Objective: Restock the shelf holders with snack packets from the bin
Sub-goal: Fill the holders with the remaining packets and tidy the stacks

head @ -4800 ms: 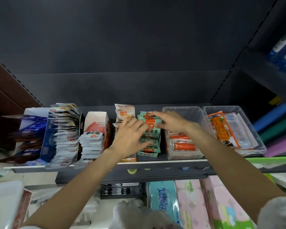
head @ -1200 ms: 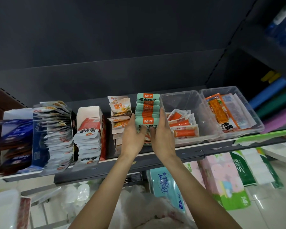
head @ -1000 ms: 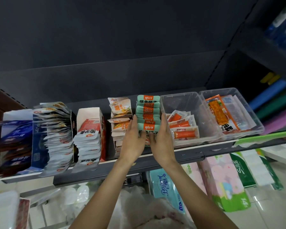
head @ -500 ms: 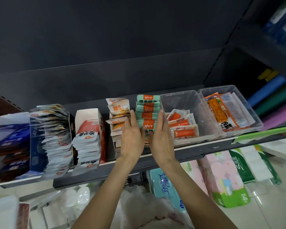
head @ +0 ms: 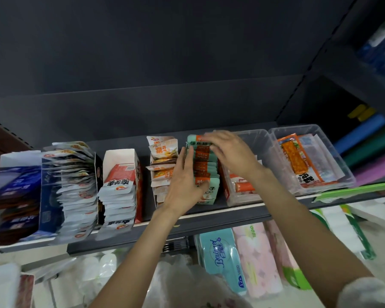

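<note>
I have both hands on the green packets [head: 206, 165], a row standing on edge on the shelf [head: 209, 213]. My left hand [head: 184, 185] lies flat against the row's left side, fingers [head: 182, 161] straight and pointing to the back, thumb across the front packet; it presses rather than grips. My right hand [head: 230, 152] reaches over the back of the row, its fingers [head: 211, 138] bent down onto the rear packets' tops. They are blurred, so I cannot tell whether they pinch a packet or only rest there.

Just left of my left fingers stands a holder of beige packets [head: 163, 165], touching the back of that hand. Further left are a red carton [head: 122, 185] of white packets, then a fanned silver stack [head: 76, 187] in a blue box [head: 47, 203]. Just right of my right fingers sits a clear bin [head: 257, 141] with red packets low at its front, and beyond it a second bin [head: 333, 156] of orange packets. Below the shelf, under my wrists, are tissue packs [head: 222, 258].
</note>
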A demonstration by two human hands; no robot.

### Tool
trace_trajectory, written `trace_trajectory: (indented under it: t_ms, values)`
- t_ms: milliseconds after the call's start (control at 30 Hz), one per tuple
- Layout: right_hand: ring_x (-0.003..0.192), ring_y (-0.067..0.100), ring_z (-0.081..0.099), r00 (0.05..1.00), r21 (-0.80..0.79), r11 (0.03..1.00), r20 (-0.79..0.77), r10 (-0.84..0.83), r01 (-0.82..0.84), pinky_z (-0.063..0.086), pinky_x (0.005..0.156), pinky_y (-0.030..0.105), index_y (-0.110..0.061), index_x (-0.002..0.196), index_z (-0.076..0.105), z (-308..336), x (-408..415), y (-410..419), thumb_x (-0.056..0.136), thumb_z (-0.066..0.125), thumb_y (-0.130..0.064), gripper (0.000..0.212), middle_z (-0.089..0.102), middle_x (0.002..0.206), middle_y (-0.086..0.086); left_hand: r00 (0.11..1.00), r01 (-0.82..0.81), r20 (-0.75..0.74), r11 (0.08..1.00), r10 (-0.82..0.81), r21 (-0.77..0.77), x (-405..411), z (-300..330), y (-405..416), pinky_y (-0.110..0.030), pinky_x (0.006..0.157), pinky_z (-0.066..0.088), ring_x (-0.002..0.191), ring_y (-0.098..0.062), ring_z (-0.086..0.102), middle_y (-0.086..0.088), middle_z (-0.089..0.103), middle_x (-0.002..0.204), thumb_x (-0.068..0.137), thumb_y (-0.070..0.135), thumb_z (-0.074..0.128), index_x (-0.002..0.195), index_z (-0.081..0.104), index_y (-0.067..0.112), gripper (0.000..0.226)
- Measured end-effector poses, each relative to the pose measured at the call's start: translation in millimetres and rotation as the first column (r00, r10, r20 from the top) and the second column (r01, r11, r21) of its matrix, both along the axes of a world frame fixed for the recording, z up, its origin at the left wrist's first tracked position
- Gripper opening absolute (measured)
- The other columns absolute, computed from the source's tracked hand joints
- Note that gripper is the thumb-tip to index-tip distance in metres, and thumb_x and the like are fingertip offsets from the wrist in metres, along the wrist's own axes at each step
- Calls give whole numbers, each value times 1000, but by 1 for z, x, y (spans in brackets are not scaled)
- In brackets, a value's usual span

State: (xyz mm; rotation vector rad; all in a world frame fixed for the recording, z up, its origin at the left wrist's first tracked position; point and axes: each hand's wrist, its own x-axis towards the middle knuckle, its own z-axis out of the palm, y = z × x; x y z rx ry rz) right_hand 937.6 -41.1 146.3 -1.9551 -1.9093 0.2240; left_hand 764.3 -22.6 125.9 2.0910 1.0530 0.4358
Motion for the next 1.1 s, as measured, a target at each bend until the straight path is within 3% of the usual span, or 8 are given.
trace_trajectory:
  t_ms: [100,200,333,500,733,833,967,1100]
  values:
    - [125,24,50,985,-35,998,161,59,-54,35,106,45,-15,117,67,-2,2,7,96,51,-15,26,61,128,3,999,24,-27,1000,-24,-18,0,-2,2,-20,111,7,146,-13,-1,0,-7,160,86,25,67,152,2,19,93]
    - [117,21,53,994,25,999,105,21,-24,39,100,40,-18,120,61,-1,0,5,96,52,-21,26,65,118,2,999,27,-30,997,-30,-71,2,-2,2,-28,116,12,146,-14,-2,0,-10,159,86,28,65,152,0,20,93]
    - [124,20,48,996,-105,991,-28,-80,77,42,99,37,-20,132,47,-2,0,4,94,55,-31,41,57,130,1,1000,18,5,989,-17,-148,7,1,2,-25,113,17,146,-14,0,2,-13,159,86,26,65,151,-6,22,96]
    - [100,21,61,978,-90,983,151,-146,161,51,83,39,-17,109,61,-7,0,28,98,47,-30,22,65,105,2,1000,-9,19,989,12,-145,11,-4,2,-17,105,15,145,-11,0,4,-12,159,87,29,65,152,-3,21,95]
    - [108,9,50,985,-274,958,-171,34,-80,43,89,30,-20,122,56,-4,11,20,93,53,-44,38,60,116,-4,998,-43,43,990,49,-131,13,-11,1,-23,113,11,143,-3,-5,4,-7,160,86,29,66,153,1,19,93]
    - [104,14,58,997,-252,967,-82,7,-28,49,88,35,-21,121,58,-4,11,26,95,51,-38,32,64,111,0,998,-49,33,989,54,-137,17,-7,3,-32,117,13,146,-11,-6,6,-8,160,86,30,66,153,0,21,94]
    - [91,17,62,991,-180,983,136,-18,43,49,83,36,-18,109,63,-3,3,37,99,46,-32,24,67,96,2,996,-73,42,981,81,-178,17,-6,0,-19,106,9,145,-10,-4,3,-8,160,87,26,66,152,-5,18,97]
    - [88,16,65,995,-206,973,11,-100,100,53,79,33,-15,109,62,-4,2,40,99,47,-30,23,69,97,3,993,-86,69,979,100,-187,14,-8,-1,-31,116,19,145,-15,14,0,9,159,83,27,71,152,-2,19,101]
